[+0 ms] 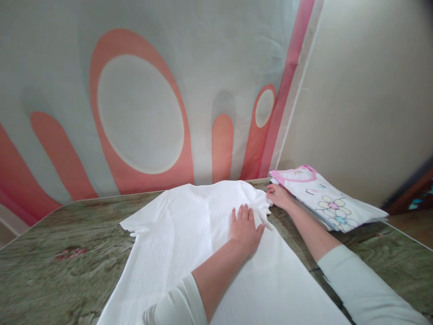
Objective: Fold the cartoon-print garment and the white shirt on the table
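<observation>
A white short-sleeved T-shirt (189, 253) lies spread over the table, its neckline towards the wall and its lower part running out of view at the bottom. My left hand (246, 231) rests flat on the right part of its chest, fingers stretched out. At the right sleeve, my right hand (279, 197) has its fingers closed on the sleeve's edge; the fingertips are partly hidden. Creases run through the cloth between the two hands. The left sleeve lies spread out, with a small fold at its underside.
A stack of folded shirts (324, 198) stands on the right, the top one white with pink trim and printed flowers. The wood-patterned table (84, 239) ends against a wall covering (142, 113) with coral shapes. A dark object (416, 194) shows at the far right edge.
</observation>
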The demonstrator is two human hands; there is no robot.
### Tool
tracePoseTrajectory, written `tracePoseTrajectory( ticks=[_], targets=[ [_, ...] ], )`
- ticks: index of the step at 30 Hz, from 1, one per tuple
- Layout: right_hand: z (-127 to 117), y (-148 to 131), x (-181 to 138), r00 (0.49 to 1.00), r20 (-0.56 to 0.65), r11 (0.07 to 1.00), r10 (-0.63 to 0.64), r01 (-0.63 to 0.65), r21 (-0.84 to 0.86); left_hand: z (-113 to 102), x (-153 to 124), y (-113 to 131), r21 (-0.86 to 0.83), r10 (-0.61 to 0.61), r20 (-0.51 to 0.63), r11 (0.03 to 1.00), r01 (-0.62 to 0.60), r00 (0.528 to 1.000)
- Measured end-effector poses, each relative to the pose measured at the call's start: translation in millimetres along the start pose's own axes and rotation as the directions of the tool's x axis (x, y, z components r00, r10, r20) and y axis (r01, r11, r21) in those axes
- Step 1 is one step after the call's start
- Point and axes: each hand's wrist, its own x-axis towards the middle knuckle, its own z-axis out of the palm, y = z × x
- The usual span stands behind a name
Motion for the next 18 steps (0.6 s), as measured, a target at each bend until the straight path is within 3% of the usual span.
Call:
tracePoseTrajectory(
  ticks=[6, 10, 15, 18],
  targets=[
    [-3, -1, 2, 1.000, 0.008, 0.996, -0.010, 0.011, -0.094, 2, -2, -3, 0.022, -0.002, 0.058, 1.000, 0.001, 0.998],
    [-1, -25, 5, 0.988, 0.087, 0.980, -0.129, 0.140, -0.144, 4, -3, -3, 0.025, 0.006, 0.061, 1.000, -0.008, 0.998],
    [28, -79, 7, 0.880, 0.295, 0.903, -0.372, 0.417, -0.105, 4, -3, -3, 0.017, 0.016, 0.041, 1.000, -0.017, 0.999],
    [48, -95, 13, 0.839, 0.377, 0.881, -0.392, 0.460, -0.108, 4, -3, -3, 0.008, 0.012, 0.034, 1.000, -0.012, 0.999]
  ],
)
